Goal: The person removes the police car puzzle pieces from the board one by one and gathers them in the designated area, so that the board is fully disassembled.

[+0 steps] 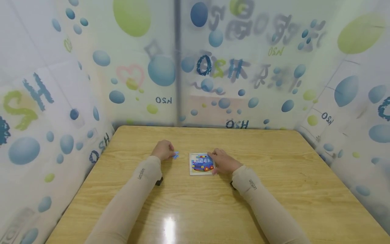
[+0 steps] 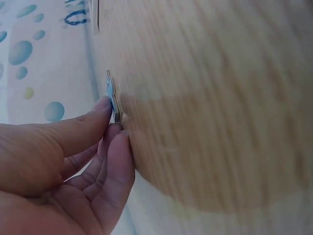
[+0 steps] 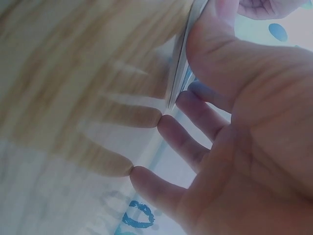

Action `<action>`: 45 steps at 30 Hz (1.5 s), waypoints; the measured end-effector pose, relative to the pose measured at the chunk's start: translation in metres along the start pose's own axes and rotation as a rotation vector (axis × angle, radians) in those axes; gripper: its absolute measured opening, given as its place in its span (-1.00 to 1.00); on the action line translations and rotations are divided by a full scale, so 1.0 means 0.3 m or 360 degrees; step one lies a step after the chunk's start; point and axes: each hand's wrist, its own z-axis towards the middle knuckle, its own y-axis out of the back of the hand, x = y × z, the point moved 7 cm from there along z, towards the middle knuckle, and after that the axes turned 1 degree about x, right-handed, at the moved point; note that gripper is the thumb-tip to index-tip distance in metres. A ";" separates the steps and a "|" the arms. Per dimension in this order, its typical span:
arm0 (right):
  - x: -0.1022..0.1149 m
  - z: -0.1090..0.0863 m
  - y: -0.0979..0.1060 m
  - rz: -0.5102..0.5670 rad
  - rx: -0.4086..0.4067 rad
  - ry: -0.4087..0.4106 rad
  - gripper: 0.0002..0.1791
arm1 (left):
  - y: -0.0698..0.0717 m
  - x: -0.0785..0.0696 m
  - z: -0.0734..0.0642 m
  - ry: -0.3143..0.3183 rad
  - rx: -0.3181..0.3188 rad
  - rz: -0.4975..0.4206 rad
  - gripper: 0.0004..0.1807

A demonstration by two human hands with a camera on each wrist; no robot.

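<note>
A small jigsaw puzzle (image 1: 201, 164) lies on the table, its framed picture showing a blue cartoon car with red wheels. My right hand (image 1: 224, 161) holds its right side, with the index finger by the top edge and the thumb by the lower corner. In the right wrist view, the puzzle's edge (image 3: 178, 63) is seen side-on, while other fingertips rest on the tabletop. To the left of the puzzle, my left hand (image 1: 163, 150) pinches a blue puzzle piece (image 1: 175, 155) between thumb and fingers. That thin piece (image 2: 112, 95) stands nearly edge-on in the left wrist view.
The wooden table (image 1: 274, 189) has a glossy surface that reflects the hands. Behind it and along both sides hang pale curtains (image 1: 146, 112) printed with blue and green spots and letters. Both sleeves are beige, with a dark strap (image 1: 159, 181) at the left wrist.
</note>
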 end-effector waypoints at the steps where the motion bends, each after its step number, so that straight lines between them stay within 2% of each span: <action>1: 0.001 0.000 0.001 -0.0002 0.0001 0.0002 -0.07 | 0.001 -0.001 -0.001 -0.0004 0.0003 0.0004 -0.79; 9: 0.003 0.002 0.005 0.0008 -0.0011 0.0002 -0.08 | 0.009 -0.005 -0.010 0.0020 0.0012 0.0002 -0.77; 16: 0.000 -0.003 0.001 0.0029 -0.0006 0.0005 -0.06 | 0.005 -0.067 -0.019 -0.0121 -0.0026 0.0179 -0.81; 24: -0.001 -0.006 -0.001 0.0070 -0.0005 0.0007 -0.01 | -0.027 -0.132 -0.022 -0.0246 0.0066 0.0003 -0.73; 34: -0.005 -0.004 -0.003 0.0009 -0.0001 -0.0015 -0.01 | -0.082 -0.188 -0.027 -0.0201 0.0206 -0.0179 -0.73; 45: -0.005 -0.008 0.000 0.0007 0.0009 -0.0033 -0.02 | -0.135 -0.208 -0.006 -0.0217 0.0267 -0.0250 -0.68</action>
